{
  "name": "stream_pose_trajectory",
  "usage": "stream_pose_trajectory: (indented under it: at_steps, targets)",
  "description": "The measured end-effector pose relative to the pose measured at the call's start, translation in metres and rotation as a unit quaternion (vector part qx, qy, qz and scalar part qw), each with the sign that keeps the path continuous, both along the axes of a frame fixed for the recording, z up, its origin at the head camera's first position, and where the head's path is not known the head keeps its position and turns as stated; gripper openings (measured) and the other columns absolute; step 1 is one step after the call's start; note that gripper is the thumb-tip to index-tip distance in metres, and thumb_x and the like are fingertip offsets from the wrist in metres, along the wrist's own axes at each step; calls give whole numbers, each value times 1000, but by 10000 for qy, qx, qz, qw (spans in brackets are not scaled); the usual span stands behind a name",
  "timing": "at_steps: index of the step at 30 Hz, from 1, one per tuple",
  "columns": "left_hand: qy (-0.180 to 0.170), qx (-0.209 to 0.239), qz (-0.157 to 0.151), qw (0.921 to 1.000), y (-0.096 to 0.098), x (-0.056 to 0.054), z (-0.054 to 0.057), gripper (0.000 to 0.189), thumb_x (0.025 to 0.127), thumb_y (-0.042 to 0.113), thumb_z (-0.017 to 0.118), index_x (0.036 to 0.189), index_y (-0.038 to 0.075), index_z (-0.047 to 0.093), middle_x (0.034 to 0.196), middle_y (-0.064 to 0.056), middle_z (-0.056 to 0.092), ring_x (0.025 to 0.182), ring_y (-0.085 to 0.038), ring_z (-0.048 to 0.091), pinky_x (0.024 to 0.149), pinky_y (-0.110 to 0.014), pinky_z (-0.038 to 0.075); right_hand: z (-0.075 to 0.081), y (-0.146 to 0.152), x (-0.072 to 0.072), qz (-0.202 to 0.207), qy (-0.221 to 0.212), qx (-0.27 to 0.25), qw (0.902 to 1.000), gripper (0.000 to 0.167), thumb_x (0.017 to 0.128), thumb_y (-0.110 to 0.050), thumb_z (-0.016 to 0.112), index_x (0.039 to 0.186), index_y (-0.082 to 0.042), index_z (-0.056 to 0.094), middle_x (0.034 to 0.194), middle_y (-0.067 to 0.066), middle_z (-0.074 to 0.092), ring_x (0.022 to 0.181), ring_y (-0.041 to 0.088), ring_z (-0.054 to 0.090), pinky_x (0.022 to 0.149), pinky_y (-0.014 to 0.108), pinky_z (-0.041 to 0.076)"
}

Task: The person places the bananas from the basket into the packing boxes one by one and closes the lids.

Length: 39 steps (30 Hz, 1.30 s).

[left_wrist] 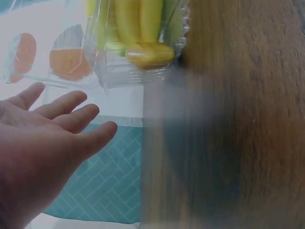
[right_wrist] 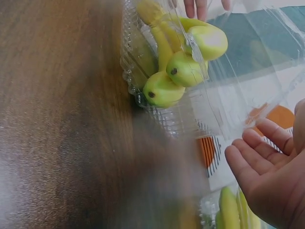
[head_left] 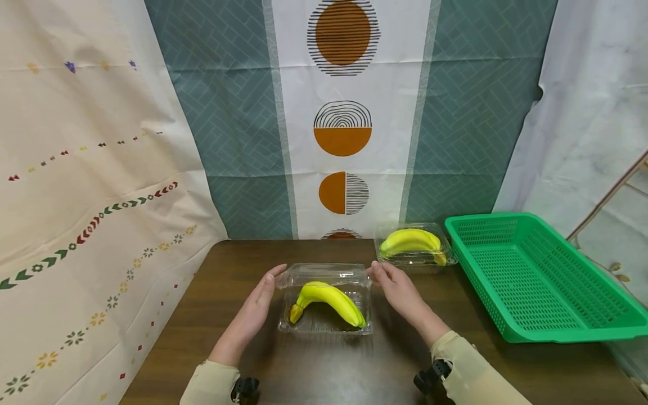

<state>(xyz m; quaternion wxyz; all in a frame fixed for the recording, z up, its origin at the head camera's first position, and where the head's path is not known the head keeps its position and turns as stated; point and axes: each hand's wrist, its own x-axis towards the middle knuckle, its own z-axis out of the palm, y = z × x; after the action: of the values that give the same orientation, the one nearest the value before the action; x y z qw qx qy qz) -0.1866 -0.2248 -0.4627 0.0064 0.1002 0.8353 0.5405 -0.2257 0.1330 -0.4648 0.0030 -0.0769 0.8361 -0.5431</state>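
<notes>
A clear plastic clamshell box (head_left: 324, 331) stands in the middle of the table with a small bunch of yellow bananas (head_left: 331, 295) in its base. Its lid (head_left: 326, 271) is raised at the far side. Beside the lid's left end is my left hand (head_left: 260, 301), fingers extended. My right hand (head_left: 400, 289) is at the opposite end, fingertips right at the lid's edge. In the left wrist view the left hand (left_wrist: 52, 138) has spread fingers and an empty palm. The right wrist view shows the right hand (right_wrist: 271, 167) with loosely straight fingers near the lid.
Behind and to the right, a second clear box (head_left: 379, 253) holds more bananas (head_left: 412, 241). A green plastic basket (head_left: 536, 287) stands on the table's right side, against that box. Patterned cloth (head_left: 238, 140) hangs behind the brown table (head_left: 212, 287) and along its left side.
</notes>
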Motion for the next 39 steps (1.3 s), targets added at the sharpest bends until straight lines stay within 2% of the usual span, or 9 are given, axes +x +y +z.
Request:
stream_pose_trajectory:
  at_steps: [4, 7, 10, 11, 15, 18, 25, 32, 39]
  targets:
    - [-81, 94, -120, 9999, -1, -1, -5, 57, 122, 49, 24, 171, 26, 40, 173, -14, 44, 162, -40, 34, 128, -74, 17, -3, -2, -1, 45, -100, -84, 9999, 49, 119, -47, 48, 128, -5, 71, 141, 15, 72, 130, 37, 69, 114, 62, 50]
    - [-82, 91, -111, 9999, 0, -2, -5, 56, 122, 49, 26, 172, 26, 38, 173, -14, 43, 163, -39, 34, 128, -73, 17, -4, -4, -4, 61, -77, -63, 9999, 43, 118, -47, 52, 124, -8, 69, 127, 12, 73, 119, 32, 69, 105, 54, 54]
    - [-17, -5, -103, 9999, 3, -4, -5, 57, 122, 48, 28, 173, 23, 37, 173, -16, 43, 162, -41, 34, 128, -73, 18, -4, -6, -7, 63, -4, 55, 10000, 40, 117, -46, 56, 129, -10, 67, 121, 10, 70, 113, 29, 65, 98, 50, 53]
    - [-18, -67, -103, 9999, 4, -4, -5, 58, 122, 49, 29, 173, 22, 36, 173, -17, 42, 162, -42, 34, 128, -73, 19, -4, -7, -7, 83, -22, 73, 9999, 41, 116, -46, 57, 133, -10, 66, 122, 10, 69, 114, 29, 64, 99, 50, 52]
    - [-89, -248, -69, 9996, 8, -5, -6, 62, 121, 52, 31, 173, 19, 35, 174, -17, 40, 162, -42, 34, 128, -71, 22, -6, -9, -10, 261, -89, 35, 9996, 49, 116, -45, 59, 148, -9, 61, 146, 12, 65, 139, 33, 60, 115, 57, 49]
    - [-195, -305, 24, 9993, 10, -7, -7, 62, 120, 53, 36, 173, 22, 36, 176, -13, 38, 162, -40, 34, 128, -70, 23, -7, -11, -12, 360, -63, -44, 9993, 54, 116, -46, 59, 153, -6, 58, 152, 15, 62, 146, 37, 56, 118, 59, 46]
    - [-274, -499, 120, 9983, 15, -13, -7, 60, 120, 50, 40, 173, 23, 37, 177, -9, 36, 162, -39, 35, 127, -70, 25, -8, -13, -17, 493, -84, -2, 9987, 62, 115, -47, 60, 158, -3, 53, 160, 19, 55, 150, 42, 51, 122, 61, 42]
    - [-358, -709, 90, 9968, 17, -14, -10, 78, 111, 71, 45, 174, 25, 33, 178, -11, 35, 160, -43, 37, 123, -74, 30, -7, -15, -17, 611, 23, 91, 9981, 62, 115, -44, 61, 159, -1, 51, 163, 22, 50, 152, 45, 48, 122, 62, 40]
    - [-326, -992, 154, 9944, 19, -15, -13, 71, 114, 51, 59, 175, 25, 32, 178, -12, 33, 161, -45, 34, 122, -76, 30, -10, -14, -17, 695, -43, 184, 9974, 66, 113, -44, 65, 163, -5, 47, 167, 19, 45, 155, 43, 44, 124, 60, 38]
